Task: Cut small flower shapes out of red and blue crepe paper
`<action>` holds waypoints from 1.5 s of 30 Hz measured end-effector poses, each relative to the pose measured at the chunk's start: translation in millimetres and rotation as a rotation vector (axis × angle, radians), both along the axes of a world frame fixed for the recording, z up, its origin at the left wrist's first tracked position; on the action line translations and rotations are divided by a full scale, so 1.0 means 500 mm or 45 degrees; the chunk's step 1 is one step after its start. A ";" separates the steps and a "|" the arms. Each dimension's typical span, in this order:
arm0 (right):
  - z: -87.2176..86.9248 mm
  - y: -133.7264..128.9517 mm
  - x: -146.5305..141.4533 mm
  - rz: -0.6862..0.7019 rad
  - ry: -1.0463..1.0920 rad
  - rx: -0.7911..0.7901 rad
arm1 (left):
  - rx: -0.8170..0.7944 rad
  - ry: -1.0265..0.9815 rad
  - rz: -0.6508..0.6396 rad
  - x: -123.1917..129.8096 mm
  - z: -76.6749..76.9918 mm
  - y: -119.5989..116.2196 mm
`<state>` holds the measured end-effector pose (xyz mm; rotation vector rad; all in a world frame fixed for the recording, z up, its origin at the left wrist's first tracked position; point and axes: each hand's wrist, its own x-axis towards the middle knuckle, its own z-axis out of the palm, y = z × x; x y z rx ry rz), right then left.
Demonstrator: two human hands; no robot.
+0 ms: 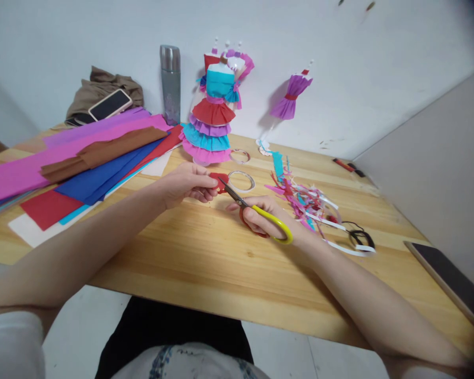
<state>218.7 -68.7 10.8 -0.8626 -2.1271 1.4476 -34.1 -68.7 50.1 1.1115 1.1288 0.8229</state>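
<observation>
My left hand (189, 182) pinches a small piece of red crepe paper (221, 182) above the table. In my right hand (263, 210) is a pair of scissors (270, 220) with yellow and red handles, my fingers through the loops. Its dark blades point left and touch or overlap the red paper; whether they are cutting into it I cannot tell. Just behind the paper lies a roll of clear tape (242, 181). A second tape roll (240, 156) lies farther back, by a small dress form (218, 113) in a tiered blue, red, purple and pink paper dress.
Folded crepe paper sheets (102, 152) cover the table's left side. A grey bottle (170, 87), a phone (110, 105) on brown cloth (102, 87) and a purple-dressed form (290, 100) stand behind. Paper scraps (304, 202), a black cord (357, 237) and a dark tablet-like slab (450, 279) lie right.
</observation>
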 end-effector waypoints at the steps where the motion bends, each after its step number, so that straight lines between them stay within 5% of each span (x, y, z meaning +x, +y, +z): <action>1: 0.000 0.000 -0.001 -0.001 0.004 0.007 | -0.001 0.000 0.003 0.001 0.000 0.000; 45: 0.006 0.000 -0.010 -0.010 0.000 0.058 | 0.034 0.052 0.093 0.008 0.011 -0.007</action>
